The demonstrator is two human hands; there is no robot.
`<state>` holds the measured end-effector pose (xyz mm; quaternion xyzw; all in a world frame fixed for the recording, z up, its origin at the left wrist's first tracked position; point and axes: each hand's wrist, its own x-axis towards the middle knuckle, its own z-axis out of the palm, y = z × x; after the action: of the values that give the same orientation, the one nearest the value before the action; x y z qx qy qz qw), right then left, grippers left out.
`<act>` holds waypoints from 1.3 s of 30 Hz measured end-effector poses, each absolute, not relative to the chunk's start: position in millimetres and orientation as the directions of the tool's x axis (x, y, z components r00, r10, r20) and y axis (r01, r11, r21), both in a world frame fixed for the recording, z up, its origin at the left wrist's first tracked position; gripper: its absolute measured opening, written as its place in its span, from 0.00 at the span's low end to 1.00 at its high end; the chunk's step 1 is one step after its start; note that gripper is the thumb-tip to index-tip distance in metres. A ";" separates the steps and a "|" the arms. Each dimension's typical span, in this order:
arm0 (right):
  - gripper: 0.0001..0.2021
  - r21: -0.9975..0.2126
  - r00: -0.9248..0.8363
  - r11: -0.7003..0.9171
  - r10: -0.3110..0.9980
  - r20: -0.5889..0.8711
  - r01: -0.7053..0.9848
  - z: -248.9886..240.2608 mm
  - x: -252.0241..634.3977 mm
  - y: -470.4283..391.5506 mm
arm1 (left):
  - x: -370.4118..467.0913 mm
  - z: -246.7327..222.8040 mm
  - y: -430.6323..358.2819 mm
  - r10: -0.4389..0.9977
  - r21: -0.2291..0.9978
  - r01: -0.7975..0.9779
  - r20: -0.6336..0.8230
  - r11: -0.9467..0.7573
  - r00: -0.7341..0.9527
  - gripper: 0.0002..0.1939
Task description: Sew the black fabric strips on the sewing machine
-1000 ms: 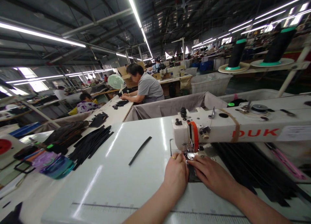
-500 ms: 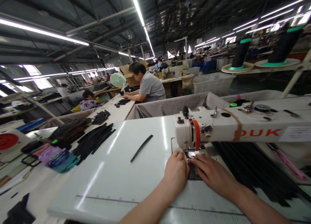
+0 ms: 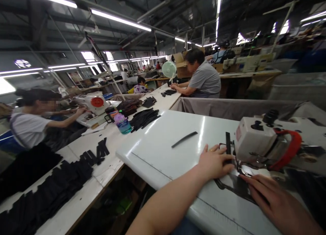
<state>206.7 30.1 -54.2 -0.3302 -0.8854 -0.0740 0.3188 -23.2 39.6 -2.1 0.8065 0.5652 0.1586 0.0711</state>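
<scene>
My left hand (image 3: 215, 163) lies open at the sewing machine's needle area, fingers spread. Its fingertips reach a narrow black strip (image 3: 228, 143), which runs back past the presser foot of the white sewing machine (image 3: 251, 138). From the other side, my right hand (image 3: 276, 196) has its fingers drawn together and pointed at the shiny metal presser foot (image 3: 247, 170). Whatever is under those fingertips is hidden. A dark metal plate (image 3: 239, 185) shows between my hands. Another black strip (image 3: 184, 139) lies loose on the pale machine table (image 3: 163, 160), left of my left hand.
Bundled black strips (image 3: 145, 119) and a blue-purple bottle (image 3: 122, 123) stand beyond the table's left edge. Rows of black pieces (image 3: 58, 184) cover the side bench. One co-worker (image 3: 33, 123) sits at a machine on the left; another (image 3: 203, 75) works ahead. A grey cloth-lined bin (image 3: 216, 107) adjoins the table.
The view has swung left, bringing a co-worker and the side bench into sight. My left hand has gone from closed to spread. The black strip now shows behind the presser foot.
</scene>
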 end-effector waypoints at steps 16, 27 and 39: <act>0.06 -0.002 -0.115 0.131 0.883 0.454 0.991 -15.2 240.0 14.7 | -66.8 13.6 35.6 0.921 0.317 0.946 0.385 -0.069 -0.062 0.16; 0.08 -0.187 -0.114 0.160 0.966 0.233 0.969 -0.6 243.8 9.2 | -12.1 17.0 14.1 0.908 0.683 0.605 0.244 -0.410 0.340 0.18; 0.07 -0.644 -0.303 0.291 0.948 0.094 0.708 29.1 249.1 -2.1 | -6.6 6.9 6.9 0.904 0.861 0.456 0.009 -0.224 0.427 0.16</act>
<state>249.1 -2.1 29.1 -0.5397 -0.7670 0.2518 0.2387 -6.6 6.9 6.9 0.7346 0.4630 0.2691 0.4167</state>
